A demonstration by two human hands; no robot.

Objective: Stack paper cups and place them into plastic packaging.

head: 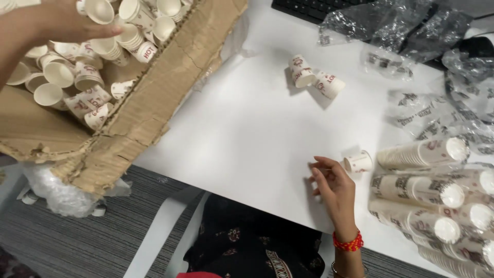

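Note:
My left hand [49, 23] reaches into a torn cardboard box [149, 98] at the upper left, its fingers over a heap of small white paper cups [85, 72] with red print; I cannot tell whether it grips one. My right hand [334, 188] rests on the white table [242, 128] near the front edge, fingers loosely curled and apart, holding nothing. A single small paper cup [357, 162] lies on its side just beyond the fingertips, not touching them. A red bangle circles that wrist.
Three loose cups [314, 77] lie on the table's middle back. Stacked cup sleeves [432, 195] in clear wrap lie at the right. Crumpled plastic wrapping [406, 25] and a black keyboard [309, 7] sit at the back. A plastic bag [59, 193] hangs under the box.

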